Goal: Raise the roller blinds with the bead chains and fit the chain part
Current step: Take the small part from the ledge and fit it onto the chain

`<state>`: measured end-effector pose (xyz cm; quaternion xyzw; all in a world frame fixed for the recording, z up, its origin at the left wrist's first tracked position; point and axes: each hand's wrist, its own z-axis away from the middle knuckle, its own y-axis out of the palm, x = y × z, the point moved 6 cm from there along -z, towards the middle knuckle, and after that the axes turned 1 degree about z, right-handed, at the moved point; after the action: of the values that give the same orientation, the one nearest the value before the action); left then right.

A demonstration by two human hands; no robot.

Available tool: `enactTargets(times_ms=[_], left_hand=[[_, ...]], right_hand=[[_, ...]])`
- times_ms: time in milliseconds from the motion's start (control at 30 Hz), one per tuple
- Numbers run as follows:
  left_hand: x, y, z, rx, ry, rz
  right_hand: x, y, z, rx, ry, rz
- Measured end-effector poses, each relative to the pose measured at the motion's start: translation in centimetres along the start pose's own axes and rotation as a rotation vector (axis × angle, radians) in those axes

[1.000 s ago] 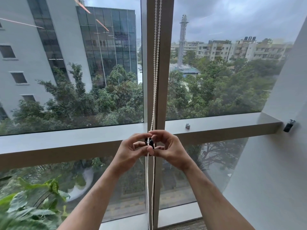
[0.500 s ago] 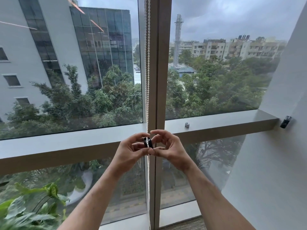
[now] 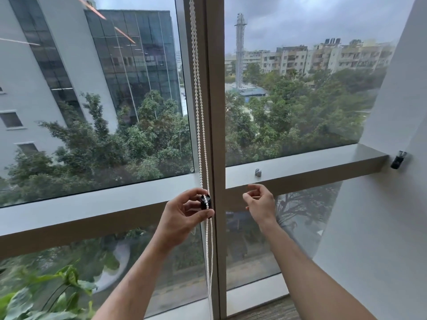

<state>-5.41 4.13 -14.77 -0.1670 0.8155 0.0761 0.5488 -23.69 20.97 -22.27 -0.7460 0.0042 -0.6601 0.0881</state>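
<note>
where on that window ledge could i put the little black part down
Bare ledge runs from the small metal fitting right to the wall; left of the mullion it is bare too. Crowded at the bead chain, where the left hand holds the part.

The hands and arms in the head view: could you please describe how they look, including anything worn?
Both hands, the left and the right, are bare: no gloves, rings or watch show. The forearms are bare too, with no sleeve visible up to the frame's bottom edge. No markings or straps can be seen.
</note>
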Motion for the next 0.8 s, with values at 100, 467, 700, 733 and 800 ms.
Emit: enactTargets(times_ms=[100,467,700,733,800], left_hand=[[0.2,0.3,-0.6,-0.02,0.002,-0.014],[0.8,0.7,-2.1,-0.13,-0.01,-0.06],[1.3,0.5,-2.1,-0.159,-0.045,-0.074],[1.3,0.5,-2.2,-0.162,-0.047,-0.071],[1.3,0.5,-2.1,-0.164,-0.051,-0.067]], right_hand=[[-0.7,-0.7,-2.9,-0.089,-0.007,0.165],[0.0,-0.7,-11.6,-0.068,-0.059,0.539],[-1.1,0.4,-14.1,0.007,-0.018,0.7],[-1.2,0.4,-14.3,0.01,-0.021,0.71],[-1.4,0.5,-14.5,0.008,-0.027,0.701]])
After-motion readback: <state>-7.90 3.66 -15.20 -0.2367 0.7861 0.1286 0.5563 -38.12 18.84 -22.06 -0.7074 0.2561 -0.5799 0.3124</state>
